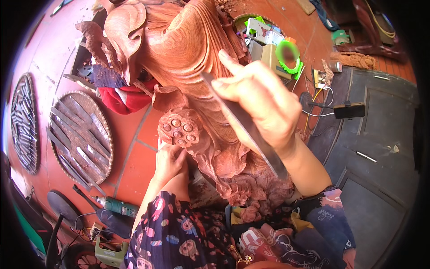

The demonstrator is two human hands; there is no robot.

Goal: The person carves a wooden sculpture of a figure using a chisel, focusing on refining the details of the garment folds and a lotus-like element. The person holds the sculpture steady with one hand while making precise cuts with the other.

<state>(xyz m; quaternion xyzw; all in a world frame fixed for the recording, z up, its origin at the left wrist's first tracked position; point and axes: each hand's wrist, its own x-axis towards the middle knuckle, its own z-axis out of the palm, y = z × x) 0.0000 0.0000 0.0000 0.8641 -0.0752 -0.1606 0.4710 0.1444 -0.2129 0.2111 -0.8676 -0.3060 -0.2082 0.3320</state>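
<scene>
Two hands, one wooden carving (179, 49).
Right hand (266, 101) grips flat blade (253, 136) alongside thumb; left hand (169, 162) below seed pod (179, 128), can't tell if gripping.

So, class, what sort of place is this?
Probably a woodcarving workshop: a large carved wooden sculpture, a round tray of flat metal tools and a green power tool.

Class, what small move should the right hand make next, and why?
Perhaps draw the long, flat, grey metal tool along the curved grooves of the reddish-brown wooden carving: the right hand holds it with its tip over them, while the left hand is at the round, knobbed wooden pod.
</scene>
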